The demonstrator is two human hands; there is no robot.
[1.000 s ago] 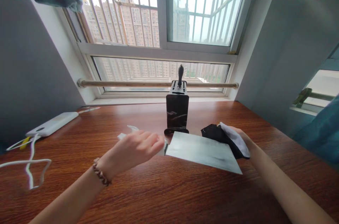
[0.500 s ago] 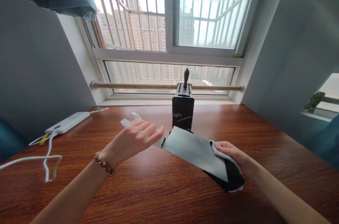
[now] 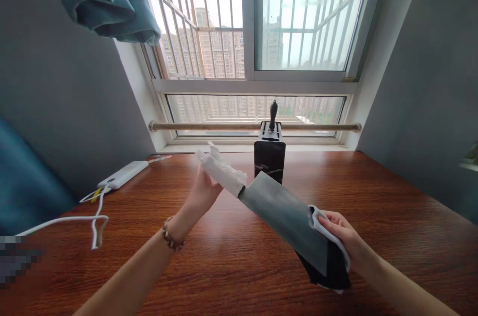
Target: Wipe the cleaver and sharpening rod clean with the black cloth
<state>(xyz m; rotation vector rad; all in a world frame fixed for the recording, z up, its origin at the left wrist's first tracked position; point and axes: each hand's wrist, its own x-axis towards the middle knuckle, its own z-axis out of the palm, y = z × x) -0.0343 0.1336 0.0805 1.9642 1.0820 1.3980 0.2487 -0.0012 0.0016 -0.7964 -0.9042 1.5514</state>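
My left hand (image 3: 201, 192) is closed round the handle of a cleaver, and the handle is wrapped in white paper (image 3: 220, 171). Its wide grey blade (image 3: 284, 211) slants down to the right above the wooden table (image 3: 224, 261). My right hand (image 3: 338, 234) pinches a black and white cloth (image 3: 328, 259) over the blade's far end. A beaded bracelet (image 3: 171, 239) sits on my left wrist.
A black knife block (image 3: 269, 157) with one dark handle sticking up stands at the table's back, by the window sill. A white power bank (image 3: 125, 174) with a white cable (image 3: 74, 219) lies at the left. A teal curtain (image 3: 108, 2) hangs at upper left.
My left hand has turned and lifted the handle, so the blade now tilts down to the right. My right hand with the cloth has slid along the blade toward me.
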